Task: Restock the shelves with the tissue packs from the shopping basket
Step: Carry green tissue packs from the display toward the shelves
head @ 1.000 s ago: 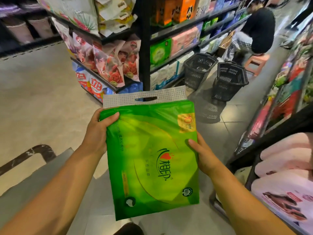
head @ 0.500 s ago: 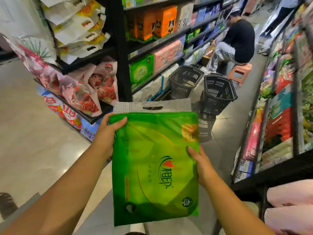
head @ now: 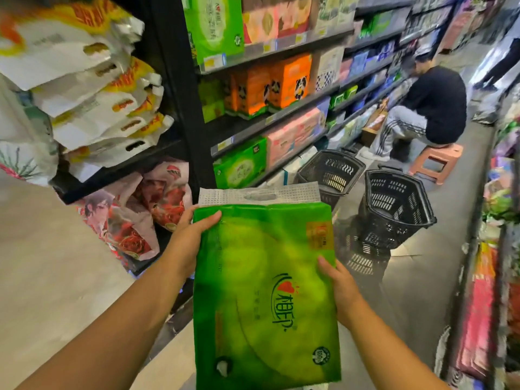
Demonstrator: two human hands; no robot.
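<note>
A large green tissue pack point(head: 264, 294) with a white perforated carry handle on top fills the lower middle of the head view. My left hand point(head: 191, 240) grips its upper left edge, thumb over the front. My right hand point(head: 340, 288) grips its right edge lower down. Ahead on the left stand black shelves point(head: 270, 52) stocked with tissue packs: green ones at the top, orange panda boxes below, pink and green packs lower. Two black shopping baskets point(head: 394, 209) sit on the aisle floor just beyond the pack.
A person in a black top point(head: 433, 105) sits on a pink stool point(head: 436, 161) further down the aisle. An end rack at left holds white-yellow bags point(head: 92, 88) and rose-print bags point(head: 135, 223). More goods line the right side point(head: 495, 249).
My view has swung up and toward the left shelves, which now fill more of the frame. The green pack stays in both hands, carried slightly forward toward the shelves.
</note>
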